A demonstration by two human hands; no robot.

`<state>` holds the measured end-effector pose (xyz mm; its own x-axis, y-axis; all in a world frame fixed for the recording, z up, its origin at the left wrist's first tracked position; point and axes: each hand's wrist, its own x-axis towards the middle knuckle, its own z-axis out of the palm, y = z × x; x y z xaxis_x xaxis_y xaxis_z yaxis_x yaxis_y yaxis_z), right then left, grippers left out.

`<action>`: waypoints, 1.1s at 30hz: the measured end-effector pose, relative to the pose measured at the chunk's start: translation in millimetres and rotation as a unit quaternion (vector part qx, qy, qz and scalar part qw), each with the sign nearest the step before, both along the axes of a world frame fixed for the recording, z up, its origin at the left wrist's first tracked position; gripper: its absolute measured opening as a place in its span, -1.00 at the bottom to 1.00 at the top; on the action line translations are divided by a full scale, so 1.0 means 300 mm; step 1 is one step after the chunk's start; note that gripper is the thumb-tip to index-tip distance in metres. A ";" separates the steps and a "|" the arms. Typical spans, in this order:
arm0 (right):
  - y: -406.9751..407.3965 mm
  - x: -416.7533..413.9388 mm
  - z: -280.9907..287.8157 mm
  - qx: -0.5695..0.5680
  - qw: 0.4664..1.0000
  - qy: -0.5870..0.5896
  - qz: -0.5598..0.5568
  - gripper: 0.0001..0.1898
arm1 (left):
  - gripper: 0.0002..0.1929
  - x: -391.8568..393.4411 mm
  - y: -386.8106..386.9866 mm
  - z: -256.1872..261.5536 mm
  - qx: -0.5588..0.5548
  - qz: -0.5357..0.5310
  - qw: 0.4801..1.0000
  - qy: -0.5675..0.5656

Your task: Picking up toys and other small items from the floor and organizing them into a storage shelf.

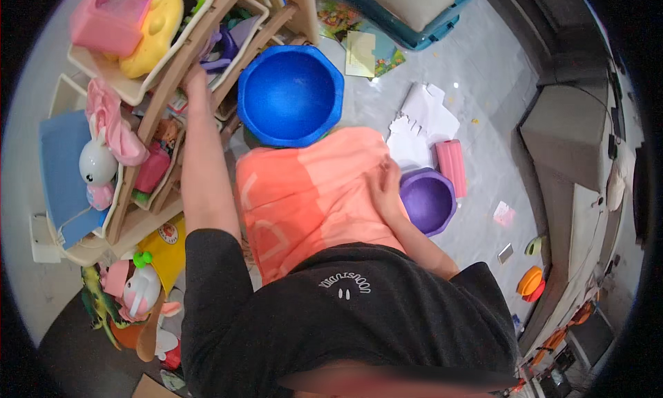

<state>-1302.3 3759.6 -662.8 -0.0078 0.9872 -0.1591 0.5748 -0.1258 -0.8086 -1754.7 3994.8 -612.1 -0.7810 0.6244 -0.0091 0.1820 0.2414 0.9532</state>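
My left hand (196, 80) reaches into the wooden toy rack, beside a white bin (248, 40) with purple plastic toys (222, 50). Its fingers are partly hidden by the rack's slanted rail (171, 85), so its grip is unclear. My right hand (384, 183) rests on the coral shorts (331, 191) over my lap, with nothing visible in it. A blue octagonal bowl (291, 95) lies just beyond my knees, right of the rack. Near my right forearm a purple octagonal bowl (427, 201) sits on the floor.
Bins on the rack hold a pink container (111, 20), a yellow toy (155, 33) and a white rabbit toy (98, 162). Torn white paper (424, 113) and a pink block (451, 167) lie on the floor. A teal-edged box (414, 35) stands ahead; a grey sofa (564, 134) is at the right.
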 end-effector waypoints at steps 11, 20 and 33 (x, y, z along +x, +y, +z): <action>-0.171 0.221 -0.410 -0.238 0.927 -0.229 -0.179 -0.17 | -0.22 0.136 -0.358 0.054 -0.024 -0.128 0.991 0.037; -0.237 0.310 -0.246 -0.123 0.954 -0.210 -0.177 -0.42 | -0.16 0.333 -0.542 -0.037 -0.184 -0.169 0.962 0.106; 0.184 -0.090 0.453 0.301 0.925 0.002 0.232 -0.40 | -0.23 0.336 -0.534 -0.177 -0.154 -0.222 0.962 -0.041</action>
<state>-1329.3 3814.9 -527.0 -0.4528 0.7872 0.4186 0.4504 0.6072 -0.6546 -1653.9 3834.7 -665.2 -0.4267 0.8542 -0.2972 0.2593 0.4303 0.8646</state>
